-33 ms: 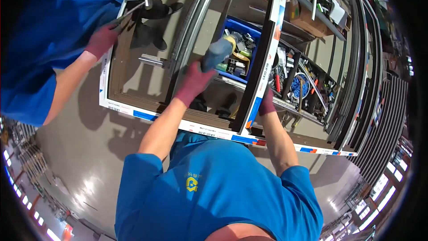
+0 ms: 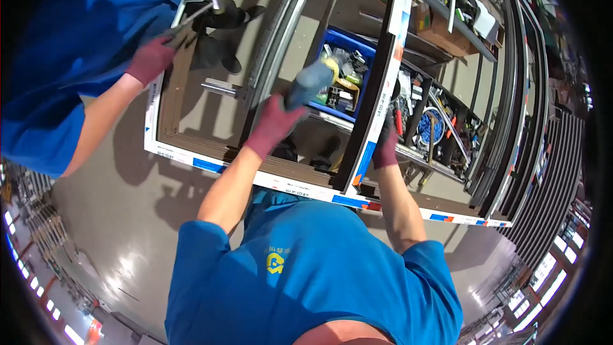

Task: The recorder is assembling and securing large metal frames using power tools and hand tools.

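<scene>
Window frame (image 2: 281, 182), big white-and-dark rectangle with blue and orange tape patches, stands on edge right in front of me, its lower rail across my chest and its upright mullion (image 2: 383, 83) rising between my two arms. It looks assembled as a frame already: corners joined, protective film on, a metal handle piece (image 2: 223, 88) sticking out inside the left opening. No glass that I can make out, so by my reckoning the fitting-out work is somewhere in the middle, with fixing on the mullion side not yet finished.

Behind it, the shelving rack (image 2: 447, 108) runs off to the right, crammed with tools, a cardboard box (image 2: 440, 29), and a blue bin (image 2: 348, 70) of bits and pieces.

To my left, a co-worker in a blue shirt has a gloved hand (image 2: 150, 59) on a long metal tool (image 2: 191, 18) at the frame's far corner.

Now my own hands, both in dark red gloves. My left hand (image 2: 273, 124) is curled tight around the grip of a grey-blue power tool (image 2: 311, 82), nose aimed up toward the mullion. My right hand (image 2: 386, 144) is clamped narrow on the mullion's edge, fingers wrapped round it, steadying the frame.
</scene>
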### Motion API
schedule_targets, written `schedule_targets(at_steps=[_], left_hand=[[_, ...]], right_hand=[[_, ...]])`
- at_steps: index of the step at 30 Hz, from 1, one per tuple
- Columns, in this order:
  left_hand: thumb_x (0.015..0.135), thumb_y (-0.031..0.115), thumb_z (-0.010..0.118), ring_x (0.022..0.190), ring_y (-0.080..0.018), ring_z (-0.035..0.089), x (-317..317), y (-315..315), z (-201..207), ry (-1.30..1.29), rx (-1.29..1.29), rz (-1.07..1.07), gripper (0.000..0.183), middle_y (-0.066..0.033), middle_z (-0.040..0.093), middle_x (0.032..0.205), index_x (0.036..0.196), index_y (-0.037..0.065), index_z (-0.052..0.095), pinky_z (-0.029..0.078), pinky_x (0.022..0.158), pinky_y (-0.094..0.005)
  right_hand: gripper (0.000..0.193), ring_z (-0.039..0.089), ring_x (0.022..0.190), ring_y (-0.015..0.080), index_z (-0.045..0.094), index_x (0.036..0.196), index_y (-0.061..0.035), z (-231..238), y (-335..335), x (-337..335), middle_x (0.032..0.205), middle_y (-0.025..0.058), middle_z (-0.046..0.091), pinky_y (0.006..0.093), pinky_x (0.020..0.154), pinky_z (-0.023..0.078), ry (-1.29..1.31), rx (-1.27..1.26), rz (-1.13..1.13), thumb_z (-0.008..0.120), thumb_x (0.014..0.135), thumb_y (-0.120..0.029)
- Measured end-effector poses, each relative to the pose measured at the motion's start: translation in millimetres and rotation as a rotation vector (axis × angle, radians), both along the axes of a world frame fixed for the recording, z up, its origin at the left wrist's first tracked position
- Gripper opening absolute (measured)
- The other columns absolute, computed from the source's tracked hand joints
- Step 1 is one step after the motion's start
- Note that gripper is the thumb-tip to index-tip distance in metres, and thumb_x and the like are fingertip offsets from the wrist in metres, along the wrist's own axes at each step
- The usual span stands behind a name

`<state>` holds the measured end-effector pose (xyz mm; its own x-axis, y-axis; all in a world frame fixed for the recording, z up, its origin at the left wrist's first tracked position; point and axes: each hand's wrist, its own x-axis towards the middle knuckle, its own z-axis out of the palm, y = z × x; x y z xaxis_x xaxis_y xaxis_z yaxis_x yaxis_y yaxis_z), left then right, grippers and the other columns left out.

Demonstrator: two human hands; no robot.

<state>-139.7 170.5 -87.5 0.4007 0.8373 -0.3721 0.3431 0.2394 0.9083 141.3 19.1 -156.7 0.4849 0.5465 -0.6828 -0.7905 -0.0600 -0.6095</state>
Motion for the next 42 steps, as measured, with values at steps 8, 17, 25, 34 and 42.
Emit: schedule_targets(at_steps=[8, 17, 25, 34, 42], left_hand=[[0.074, 0.013, 0.087, 0.109, -0.0203, 0.068, -66.1, -60.6, 63.0, -0.443, -0.172, 0.069, 0.066, -0.0098, 0.073, 0.112, 0.134, -0.001, 0.062, 0.053, 0.098, -0.0369], [0.079, 0.014, 0.087, 0.097, -0.0238, 0.073, -68.8, -40.4, 26.1, -0.612, -0.485, 0.034, 0.068, -0.0155, 0.072, 0.114, 0.136, -0.005, 0.054, 0.059, 0.084, -0.0363], [0.093, 0.018, 0.077, 0.074, -0.0260, 0.076, -54.1, 34.3, 20.2, -0.526, -0.736, 0.113, 0.035, -0.0142, 0.075, 0.094, 0.119, -0.001, 0.063, 0.061, 0.060, -0.0354], [0.097, 0.044, 0.071, 0.063, -0.0213, 0.070, -37.5, 149.9, -38.4, -0.726, -0.701, 0.174, 0.043, -0.0087, 0.072, 0.086, 0.115, 0.006, 0.064, 0.059, 0.055, -0.0346], [0.087, 0.053, 0.079, 0.077, -0.0145, 0.068, 22.7, 211.1, -93.4, -0.282, -0.605, -0.040, 0.059, -0.0096, 0.070, 0.090, 0.112, 0.001, 0.066, 0.055, 0.069, -0.0312]], right_hand=[[0.031, 0.062, 0.080, 0.0104, 0.064, 0.125, -0.0047, 160.8, 8.3, -62.4, 0.112, 0.0075, 0.068, 0.0261, 0.065, 0.049, -0.757, 0.027, 0.481, 0.056, 0.107, -0.029], [0.036, 0.064, 0.119, 0.0197, 0.062, 0.133, -0.0065, 100.8, 39.1, -85.7, 0.127, 0.0080, 0.068, 0.0388, 0.106, 0.048, 0.171, 0.544, 0.517, 0.064, 0.103, -0.027], [0.032, 0.066, 0.102, 0.0136, 0.066, 0.125, -0.0050, 107.4, 102.3, -112.3, 0.114, 0.0039, 0.070, 0.0295, 0.089, 0.052, -0.150, 0.292, 0.396, 0.064, 0.105, -0.030], [0.051, 0.063, 0.116, 0.0217, 0.055, 0.136, 0.0046, 137.2, 103.0, -38.4, 0.127, 0.0158, 0.063, 0.0345, 0.100, 0.051, -1.876, -0.331, 0.751, 0.076, 0.091, -0.008], [0.071, 0.054, 0.133, 0.0252, 0.031, 0.154, 0.0026, 74.0, 78.6, -11.2, 0.143, 0.0193, 0.056, 0.0372, 0.114, 0.040, -1.158, -0.457, 0.585, 0.069, 0.096, -0.008]])
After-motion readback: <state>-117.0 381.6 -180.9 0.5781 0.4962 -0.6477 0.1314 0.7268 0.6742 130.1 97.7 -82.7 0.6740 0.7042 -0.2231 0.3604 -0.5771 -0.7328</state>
